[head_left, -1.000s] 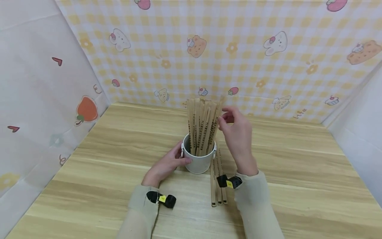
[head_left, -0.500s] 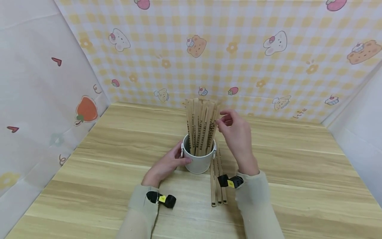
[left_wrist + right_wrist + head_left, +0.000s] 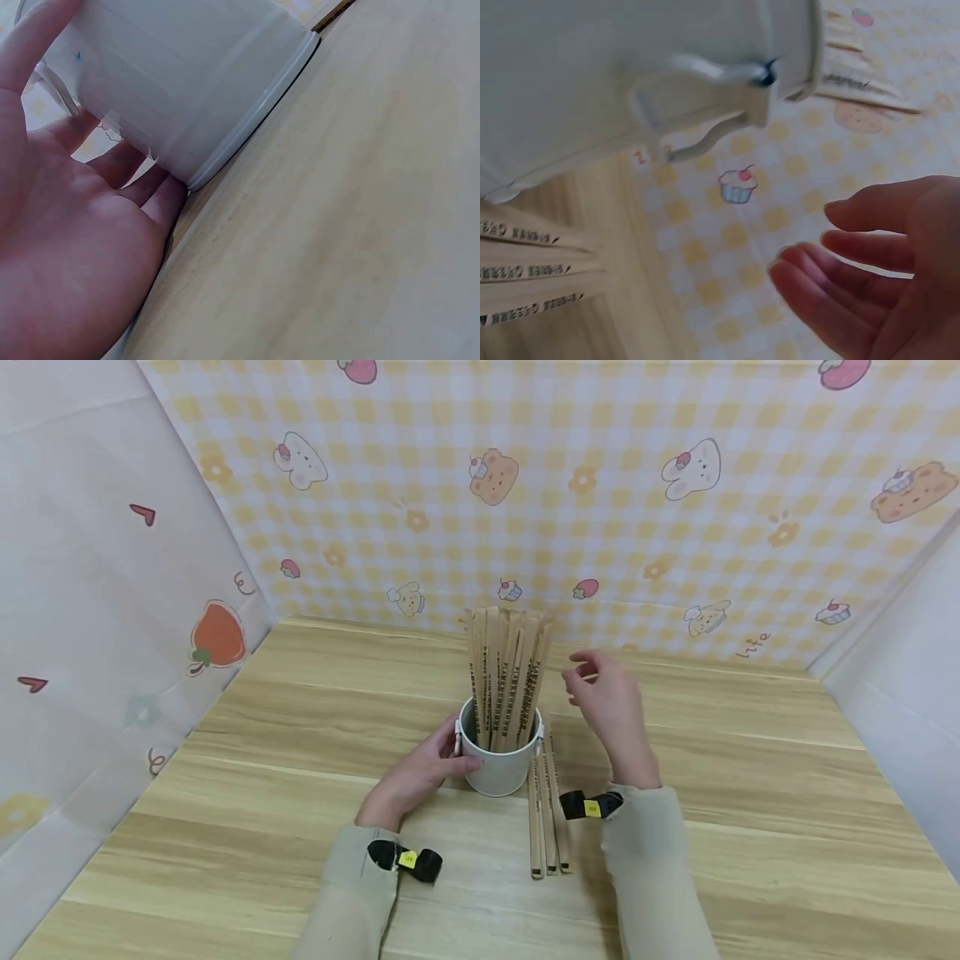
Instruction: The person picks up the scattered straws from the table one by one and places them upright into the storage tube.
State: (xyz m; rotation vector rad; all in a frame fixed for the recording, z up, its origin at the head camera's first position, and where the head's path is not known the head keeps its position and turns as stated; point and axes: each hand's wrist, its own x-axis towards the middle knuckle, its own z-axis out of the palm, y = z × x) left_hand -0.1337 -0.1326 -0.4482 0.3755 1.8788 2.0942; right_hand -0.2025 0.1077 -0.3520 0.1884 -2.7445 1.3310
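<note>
A small white bucket with a handle lug on each side stands on the table. Long, thin straws in brown paper wrappers, printed with dark lettering, fan out of it. My left hand grips the bucket's left side; in the left wrist view its thumb and fingers lie around the bucket wall. To the right of the bucket, my right hand is raised, apart from the straws. The right wrist view shows its fingers loosely bent, nothing between them.
Three wrapped straws lie side by side on the wooden table, right of the bucket. Behind the table hangs a yellow-checked cloth with cartoon prints. A white cloth hangs on the left.
My right hand let go of a straw at the bucket's right side and moved right, away from the bunch. That straw now leans among the others. The left hand has stayed put.
</note>
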